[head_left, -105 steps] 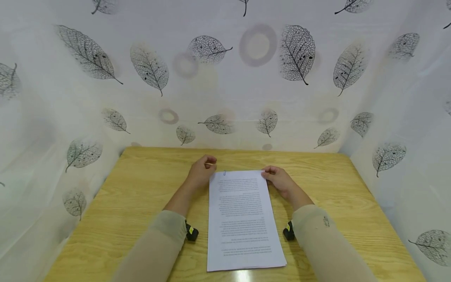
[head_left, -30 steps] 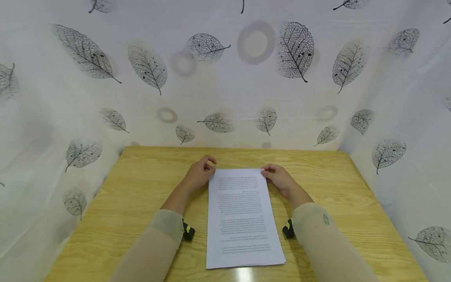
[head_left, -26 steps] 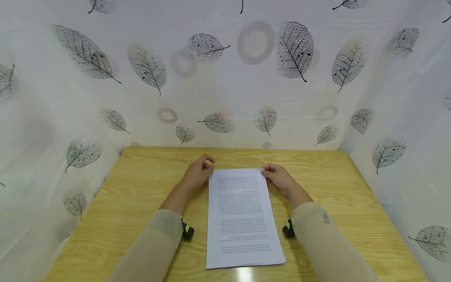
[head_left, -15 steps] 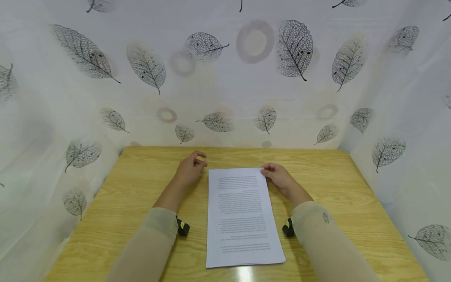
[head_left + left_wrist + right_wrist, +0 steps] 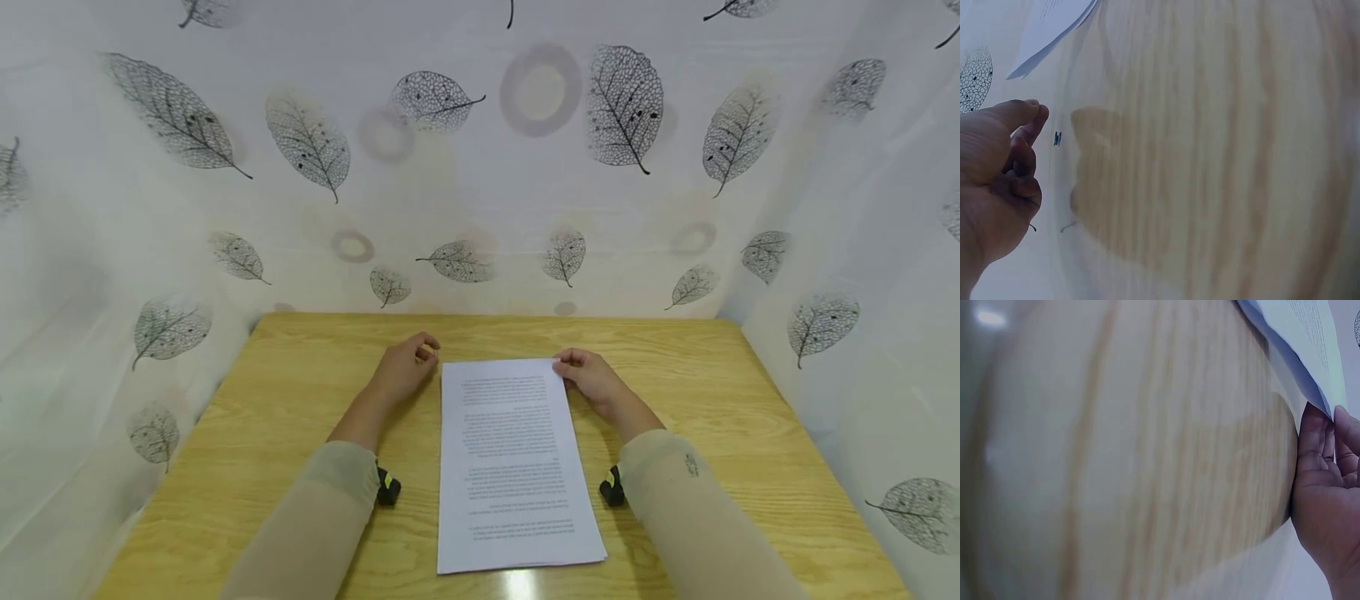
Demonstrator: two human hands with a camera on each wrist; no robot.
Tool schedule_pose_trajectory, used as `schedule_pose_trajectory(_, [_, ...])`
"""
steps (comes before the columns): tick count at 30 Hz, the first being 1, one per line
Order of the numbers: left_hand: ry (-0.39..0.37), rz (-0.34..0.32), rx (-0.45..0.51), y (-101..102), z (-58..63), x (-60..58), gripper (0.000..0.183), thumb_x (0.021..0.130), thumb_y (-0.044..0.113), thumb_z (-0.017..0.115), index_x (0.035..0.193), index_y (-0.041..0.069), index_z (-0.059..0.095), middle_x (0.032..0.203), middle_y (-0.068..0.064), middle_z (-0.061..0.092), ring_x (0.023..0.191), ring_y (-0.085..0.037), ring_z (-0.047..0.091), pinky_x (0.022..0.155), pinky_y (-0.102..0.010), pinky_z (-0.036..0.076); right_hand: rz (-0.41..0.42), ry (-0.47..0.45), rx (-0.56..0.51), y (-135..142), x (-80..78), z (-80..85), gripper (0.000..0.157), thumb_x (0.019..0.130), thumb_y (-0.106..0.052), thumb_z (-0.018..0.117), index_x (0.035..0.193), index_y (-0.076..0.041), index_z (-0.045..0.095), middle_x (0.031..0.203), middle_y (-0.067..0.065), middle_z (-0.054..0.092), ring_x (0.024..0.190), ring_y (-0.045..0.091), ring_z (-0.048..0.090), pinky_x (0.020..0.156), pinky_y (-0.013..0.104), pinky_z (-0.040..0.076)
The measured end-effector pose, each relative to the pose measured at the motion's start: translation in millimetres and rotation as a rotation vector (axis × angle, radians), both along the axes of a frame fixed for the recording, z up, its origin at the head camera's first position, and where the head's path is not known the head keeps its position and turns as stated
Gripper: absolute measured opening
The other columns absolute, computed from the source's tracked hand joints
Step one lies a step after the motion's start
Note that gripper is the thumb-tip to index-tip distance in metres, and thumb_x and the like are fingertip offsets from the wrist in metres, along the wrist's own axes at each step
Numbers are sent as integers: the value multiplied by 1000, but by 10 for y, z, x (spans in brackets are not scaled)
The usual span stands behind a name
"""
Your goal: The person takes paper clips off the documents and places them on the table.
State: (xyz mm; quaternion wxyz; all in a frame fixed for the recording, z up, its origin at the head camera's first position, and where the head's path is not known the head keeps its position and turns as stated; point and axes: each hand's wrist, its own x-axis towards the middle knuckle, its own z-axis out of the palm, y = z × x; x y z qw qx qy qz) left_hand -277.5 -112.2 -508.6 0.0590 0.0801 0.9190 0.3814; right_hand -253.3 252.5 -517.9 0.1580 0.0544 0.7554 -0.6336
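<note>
A stack of printed paper sheets [image 5: 517, 467] lies on the table, lengthwise toward the person. My right hand [image 5: 595, 382] pinches its far right corner, thumb on top and fingers underneath, with the corner slightly raised in the right wrist view. Left of the stack, my left hand [image 5: 405, 367] is curled and apart from the paper. A thin sliver, likely a paper clip [image 5: 437, 352], shows at its fingertips, though details are too small to see. In the left wrist view a small dark thing [image 5: 1057, 138] appears beside the fingers; I cannot tell whether it is held.
The wooden table [image 5: 712, 400] is glossy and reflects light near its front. A white curtain [image 5: 480, 183] with leaf prints encloses the back and both sides. Each forearm wears a small black wrist camera [image 5: 612, 487].
The paper clip seen on the stack's far edge 3.5 s ago is gone from there. My left hand has moved left, away from the paper's corner. The right hand keeps its pinch.
</note>
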Motion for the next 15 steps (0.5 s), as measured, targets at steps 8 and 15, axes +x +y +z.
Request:
schedule_pose_trajectory(8, [37,-51,-78,25,-20,8,18,106,18,70,124,15,70,119,-11,79,116,-32,73,106,-51,59,0,6,-7,-9,8,27,21,112,-11,59,127,3,64,102,-5,69,93,9,62,81,21,54])
schedule_pose_trajectory(15, [52,-58,-139,12,-33,-9,21,105,21,72,124,12,72,123,-12,74,117,-32,70,108,-50,56,6,9,-19,17,-29,-43,19,111,-10,59,125,3,64,99,-7,69,91,9,63,80,21,55])
